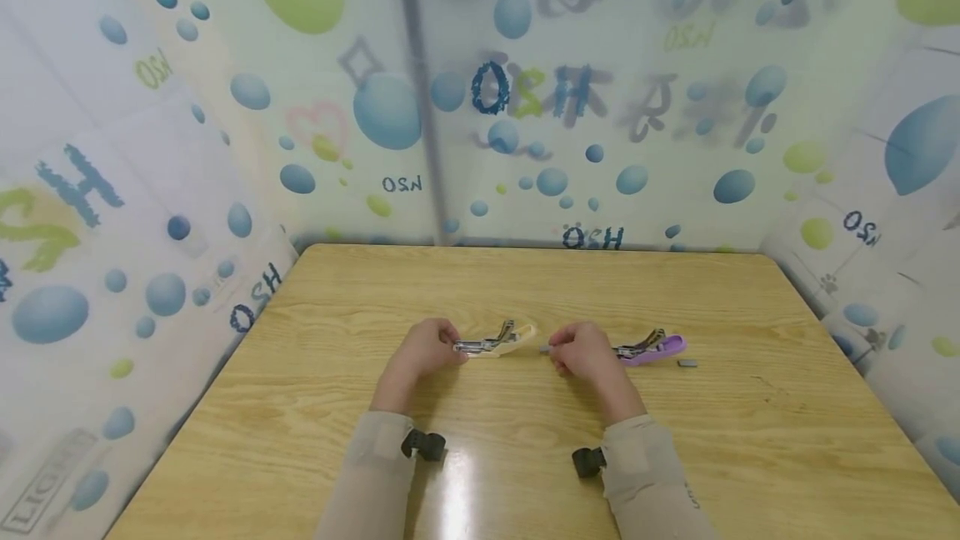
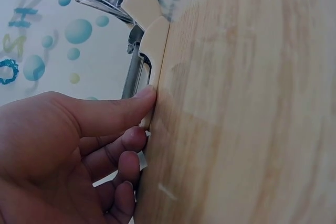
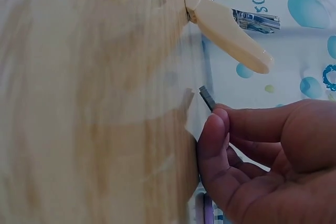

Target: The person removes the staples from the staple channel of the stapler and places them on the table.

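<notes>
A cream stapler (image 1: 519,342) lies folded open on the table, its metal magazine showing. My left hand (image 1: 427,348) grips its left end between thumb and fingers; in the left wrist view the thumb (image 2: 118,114) presses along the stapler's base (image 2: 152,51). Between thumb and forefinger, my right hand (image 1: 587,352) pinches a short grey strip of staples (image 3: 207,98). The strip points toward the cream stapler and is apart from it. Just right of that hand lies a purple stapler (image 1: 667,347), also opened out and partly hidden by the hand.
A second grey staple strip (image 1: 687,363) lies by the purple stapler's right end. The wooden table (image 1: 525,282) is bordered at the back and both sides by patterned curtains (image 1: 645,132). Dark wrist cameras (image 1: 429,445) are strapped at both sleeves.
</notes>
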Available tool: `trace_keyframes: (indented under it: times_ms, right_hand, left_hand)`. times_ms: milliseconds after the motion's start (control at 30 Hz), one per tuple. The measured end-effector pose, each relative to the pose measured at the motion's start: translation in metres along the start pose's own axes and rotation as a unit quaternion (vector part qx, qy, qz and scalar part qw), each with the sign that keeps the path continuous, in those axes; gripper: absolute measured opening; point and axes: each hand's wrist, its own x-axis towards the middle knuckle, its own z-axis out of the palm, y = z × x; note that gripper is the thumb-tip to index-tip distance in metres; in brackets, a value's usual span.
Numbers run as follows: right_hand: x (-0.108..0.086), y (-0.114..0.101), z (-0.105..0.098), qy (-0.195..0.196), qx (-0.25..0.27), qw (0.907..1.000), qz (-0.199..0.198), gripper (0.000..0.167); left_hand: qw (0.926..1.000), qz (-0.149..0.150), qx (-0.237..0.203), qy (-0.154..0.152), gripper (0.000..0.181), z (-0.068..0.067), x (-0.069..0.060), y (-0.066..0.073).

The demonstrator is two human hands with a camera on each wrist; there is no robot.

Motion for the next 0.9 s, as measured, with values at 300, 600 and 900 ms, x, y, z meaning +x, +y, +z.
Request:
trace_keyframes:
  times_ms: [300, 600, 900]
  right_hand:
    - [0.000, -0.001, 0.003, 0.012, -0.020, 0.9997, 0.011, 0.014]
    - [-0.002, -0.005, -0.001, 0.006, -0.026, 0.9996, 0.011, 0.022]
    - [-0.018, -0.044, -0.063, 0.009, -0.130, 0.9883, -0.079, 0.031]
  left_hand:
    - [1.0000, -0.006, -0.001, -0.002, 0.025, 0.000, -0.001, 0.002]
    - [0.9999, -0.010, -0.001, -0.013, 0.024, -0.001, -0.002, 0.003]
    - [0.9954, 0.008, 0.049, -0.082, 0.036, -0.016, 0.002, 0.008]
